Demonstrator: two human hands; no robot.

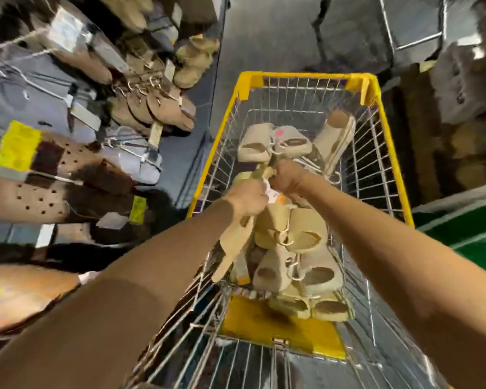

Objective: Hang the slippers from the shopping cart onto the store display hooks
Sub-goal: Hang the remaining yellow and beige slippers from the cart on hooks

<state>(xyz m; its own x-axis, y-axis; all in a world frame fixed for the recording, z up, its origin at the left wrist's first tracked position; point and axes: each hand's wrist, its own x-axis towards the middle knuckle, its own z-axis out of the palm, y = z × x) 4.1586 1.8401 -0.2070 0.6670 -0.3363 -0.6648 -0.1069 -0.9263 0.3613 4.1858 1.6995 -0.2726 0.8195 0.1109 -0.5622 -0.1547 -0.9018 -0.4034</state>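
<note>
Both my hands meet over the yellow-rimmed wire shopping cart. My left hand grips a beige pair of slippers that hangs down over the cart's left side. My right hand pinches the top of the same pair, by its hanger and a white tag. Several more beige slippers lie piled in the cart, with others at its far end. The display hooks on the left rack carry brown and beige slippers.
The left rack is crowded with hanging footwear and yellow price tags. A grey aisle floor runs ahead of the cart. Another wire cart stands at the far right, and a green surface lies to the right.
</note>
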